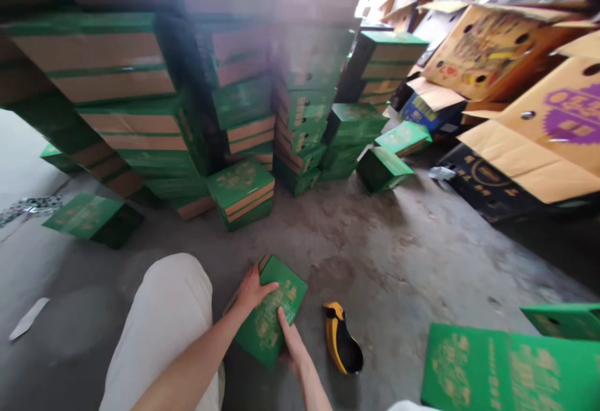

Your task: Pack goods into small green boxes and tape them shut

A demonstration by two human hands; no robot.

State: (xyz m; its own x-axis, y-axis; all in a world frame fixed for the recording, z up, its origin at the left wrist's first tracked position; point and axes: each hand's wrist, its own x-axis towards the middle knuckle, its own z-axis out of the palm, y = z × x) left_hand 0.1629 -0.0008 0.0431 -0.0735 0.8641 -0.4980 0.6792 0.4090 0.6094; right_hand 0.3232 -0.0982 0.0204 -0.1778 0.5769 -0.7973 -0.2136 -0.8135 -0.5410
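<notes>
A green carton (276, 311) with gold print lies on the concrete floor just in front of me. My left hand (252, 290) grips its near left edge, thumb on top. My right hand (290, 339) holds its lower right edge, index finger stretched onto the lid. Both hands are closed on the carton. My knee in pale trousers (164, 317) is at the left.
Tall stacks of green and brown cartons (140, 117) fill the back. Loose green cartons (244, 192) lie around. Flat green sheets (506, 367) sit at lower right. A yellow and black shoe (342, 339) is beside the carton. Large brown boxes (529, 117) lean at the right.
</notes>
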